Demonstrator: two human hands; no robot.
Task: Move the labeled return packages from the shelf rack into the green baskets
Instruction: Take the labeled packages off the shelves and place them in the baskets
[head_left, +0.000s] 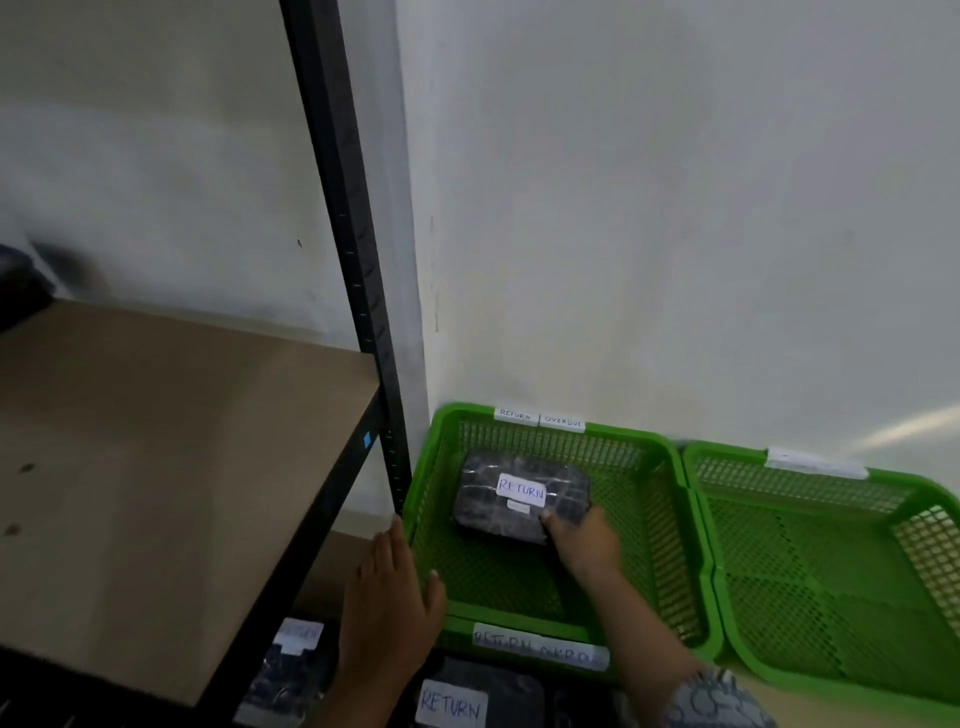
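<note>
Head view, and the right hand (582, 540) is down inside the left green basket (623, 525), thumb on top of the package (519, 501) and fingers curled round its near right corner, so it has a grip on it. The package is dark, wrapped in clear film, with a white label reading RETURN facing up, and it lies towards the back left of that basket's mesh floor. The left hand (389, 597) is released, fingers straight and spread, hovering at the basket's near left corner, between it and the shelf rack (358, 260); I cannot tell whether it touches the rim. White tags (540, 419) on the back rim read RETURN and OVERDUE. The right green basket (831, 571) sits touching the first, against the wall (675, 208). Low in the picture, a second package (452, 704) labelled RETURN and a blurred third package (296, 660) lie beneath the brown shelf board (182, 467).
</note>
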